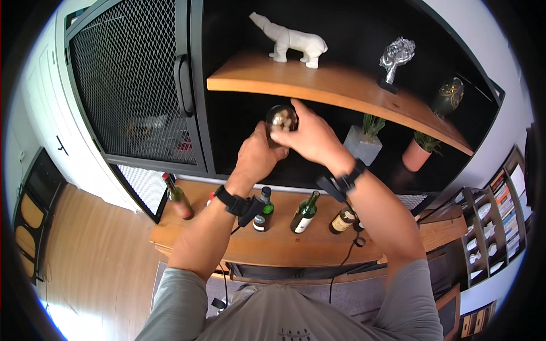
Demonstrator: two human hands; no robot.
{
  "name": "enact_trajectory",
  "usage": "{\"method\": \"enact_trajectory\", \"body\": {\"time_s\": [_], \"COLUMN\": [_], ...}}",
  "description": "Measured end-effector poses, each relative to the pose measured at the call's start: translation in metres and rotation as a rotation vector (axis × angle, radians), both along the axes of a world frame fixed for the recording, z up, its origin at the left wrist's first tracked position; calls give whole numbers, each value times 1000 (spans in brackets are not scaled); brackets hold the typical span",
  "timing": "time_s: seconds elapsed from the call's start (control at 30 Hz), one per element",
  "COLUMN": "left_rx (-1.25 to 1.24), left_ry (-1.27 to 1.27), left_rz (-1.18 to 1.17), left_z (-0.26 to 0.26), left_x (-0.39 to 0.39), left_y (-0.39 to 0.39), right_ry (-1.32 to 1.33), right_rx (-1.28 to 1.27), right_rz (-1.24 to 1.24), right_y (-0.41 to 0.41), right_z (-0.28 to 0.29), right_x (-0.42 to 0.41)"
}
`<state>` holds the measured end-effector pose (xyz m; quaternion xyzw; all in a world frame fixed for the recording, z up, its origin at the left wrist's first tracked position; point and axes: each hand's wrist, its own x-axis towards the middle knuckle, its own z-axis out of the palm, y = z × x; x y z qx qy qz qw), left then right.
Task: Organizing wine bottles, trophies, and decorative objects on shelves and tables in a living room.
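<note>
Both my hands hold a glass dome ornament (282, 119) with small pale shapes inside, in front of the dark lower bay of the cabinet. My left hand (258, 155) grips it low on the left side. Around its right side curls my right hand (313, 136), the thumb across the front. A wooden shelf (332, 87) runs just above; on it stand a white polar bear figurine (292, 40), a silver sculpture (396, 55) and a dark ornament with gold marks (451, 93). Beneath it, right of my hands, are a grey planter (362, 145) and a pink plant pot (416, 157).
Several bottles, among them a red-capped bottle (178, 198) and a green wine bottle (305, 215), stand on the wooden counter (281, 251) below my forearms. A mesh cabinet door (132, 85) is at left. Cables hang from my wrist straps.
</note>
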<state>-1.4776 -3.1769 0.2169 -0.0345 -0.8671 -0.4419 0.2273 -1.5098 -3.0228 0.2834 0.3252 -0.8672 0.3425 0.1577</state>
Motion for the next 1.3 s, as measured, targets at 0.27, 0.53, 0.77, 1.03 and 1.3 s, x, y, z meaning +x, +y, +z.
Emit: {"method": "enact_trajectory", "body": {"time_s": [0.27, 0.53, 0.77, 1.03, 1.3], "left_rx": [-97, -18, -18, -43, -18], "left_ry": [92, 80, 39, 105, 33], "left_rz": [123, 59, 92, 85, 67], "left_z": [-16, -6, -11, -11, -7], "left_x": [-2, -1, 1, -3, 1], "left_y": [-3, 4, -3, 7, 7], "right_ry": [210, 453, -61, 500, 417], "right_rx": [189, 664, 645, 637, 178], "right_rz": [91, -130, -61, -65, -530], "right_y": [39, 16, -17, 5, 126], "right_z": [133, 204, 201, 188, 211], "right_x": [110, -49, -89, -76, 9]}}
